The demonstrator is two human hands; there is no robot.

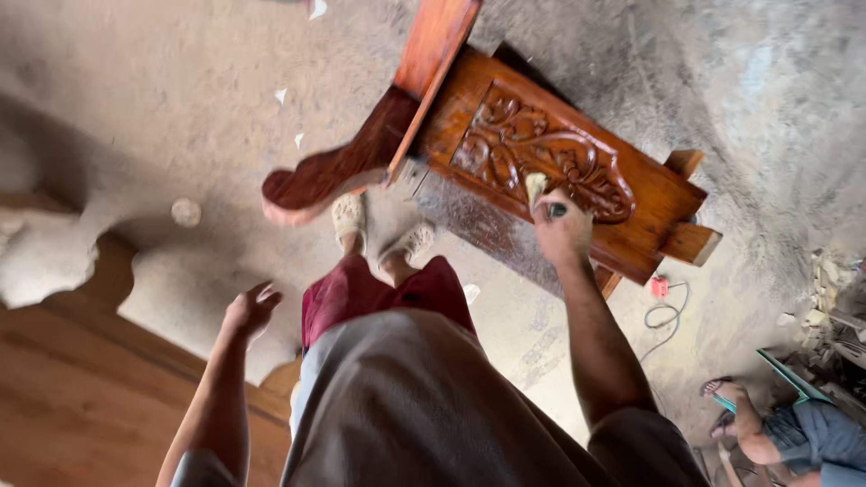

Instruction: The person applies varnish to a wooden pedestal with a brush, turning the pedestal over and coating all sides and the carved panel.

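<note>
Head view: right hand grips a brush, coating the carving; left hand hangs loose, empty. Next, likely work bristles into grooves.

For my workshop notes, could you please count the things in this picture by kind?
Carved wooden furniture piece: 1
Brush, held in the right hand: 1
The person's own hands, counting the empty left hand: 2
Sandals on the person's feet: 2
Red plug with cable: 1
Another person, seated at lower right: 1
Total: 8
</note>
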